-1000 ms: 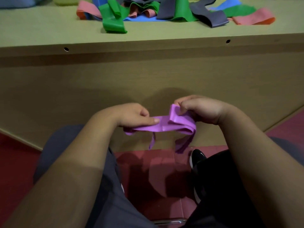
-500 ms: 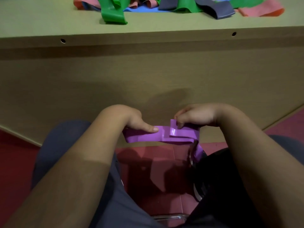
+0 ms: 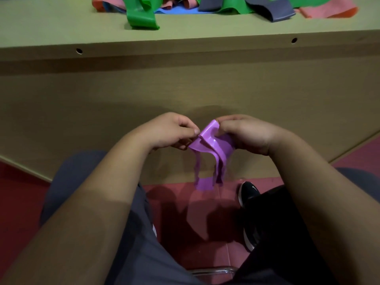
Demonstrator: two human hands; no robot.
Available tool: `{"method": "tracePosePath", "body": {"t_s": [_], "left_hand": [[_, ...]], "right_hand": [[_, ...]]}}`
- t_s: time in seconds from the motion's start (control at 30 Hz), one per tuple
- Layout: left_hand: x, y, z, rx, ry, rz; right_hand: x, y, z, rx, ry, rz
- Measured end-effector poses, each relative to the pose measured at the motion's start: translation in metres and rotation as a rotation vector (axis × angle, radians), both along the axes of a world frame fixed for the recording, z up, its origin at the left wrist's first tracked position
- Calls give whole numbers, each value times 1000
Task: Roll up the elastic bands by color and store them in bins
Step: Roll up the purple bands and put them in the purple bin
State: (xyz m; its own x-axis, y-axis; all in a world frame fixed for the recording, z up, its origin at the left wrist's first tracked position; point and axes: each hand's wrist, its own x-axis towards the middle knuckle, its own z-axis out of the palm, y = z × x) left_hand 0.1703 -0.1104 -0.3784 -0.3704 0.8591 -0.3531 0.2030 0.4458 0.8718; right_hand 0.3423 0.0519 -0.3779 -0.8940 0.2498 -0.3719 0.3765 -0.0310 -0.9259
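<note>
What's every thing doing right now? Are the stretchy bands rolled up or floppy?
purple band: held in the air by both hands, bunched on top, ends dangling, not rolled.
left hand: pinching the purple band's left edge.
right hand: curled round the purple band's top.
green band: loose on the table, unrolled.
grey band: open loop, unrolled.
pink band: flat, unrolled.
blue band: flat, partly under other bands.

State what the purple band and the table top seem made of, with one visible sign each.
The purple band: probably thin rubber or latex, glossy; highlights shine, ends hang limp. The table top: likely laminated board, matte; flat surface, drilled holes in its edge.
</note>
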Motion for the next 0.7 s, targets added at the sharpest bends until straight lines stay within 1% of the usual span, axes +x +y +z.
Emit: {"method": "tracePosePath", "body": {"t_s": [0.17,0.43,0.53,0.7], "left_hand": [[-3,1,-4,13,-52,72],[-4,2,3,93,30,130],[-5,1,9,124,59,140],[-2,-2,16,180,41,165]], "right_hand": [[1,3,-4,-34,21,-29],[2,5,-8,-60,24,22],[3,6,-9,20,18,65],[9,11,-4,272,37,112]]}}
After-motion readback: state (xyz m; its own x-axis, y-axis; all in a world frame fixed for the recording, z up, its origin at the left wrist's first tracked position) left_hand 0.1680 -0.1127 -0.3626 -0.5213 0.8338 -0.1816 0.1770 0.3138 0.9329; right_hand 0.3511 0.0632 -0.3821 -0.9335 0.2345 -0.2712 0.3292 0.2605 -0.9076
